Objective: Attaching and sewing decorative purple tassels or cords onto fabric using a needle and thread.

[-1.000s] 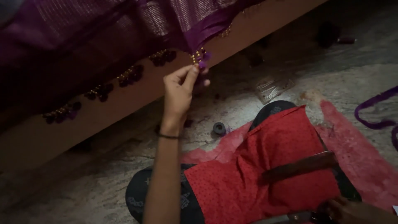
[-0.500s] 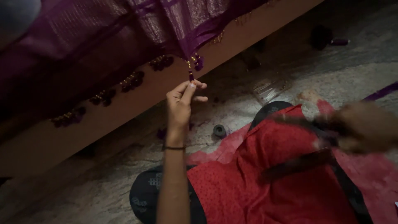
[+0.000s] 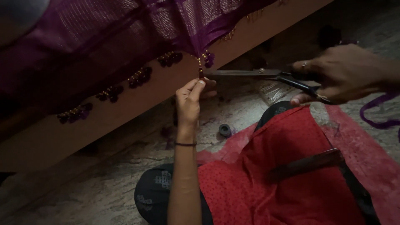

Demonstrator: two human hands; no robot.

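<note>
The fingers of the left hand (image 3: 189,100) pinch a small dark red bead (image 3: 201,74) that hangs just under the beaded edge of the purple cloth (image 3: 137,29). The right hand (image 3: 343,75) grips the scissors (image 3: 258,73), and the blade tips touch the thread right beside the bead. Below lie a red cloth (image 3: 287,175) and a small grey spool (image 3: 225,130) on the floor (image 3: 91,183).

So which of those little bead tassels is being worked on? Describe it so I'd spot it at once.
Follow the purple cloth down to its beaded hem along the wooden edge. The worked tassel hangs at the cloth's pointed corner, above the left hand. Unlike its neighbours, the scissors point at it.
</note>
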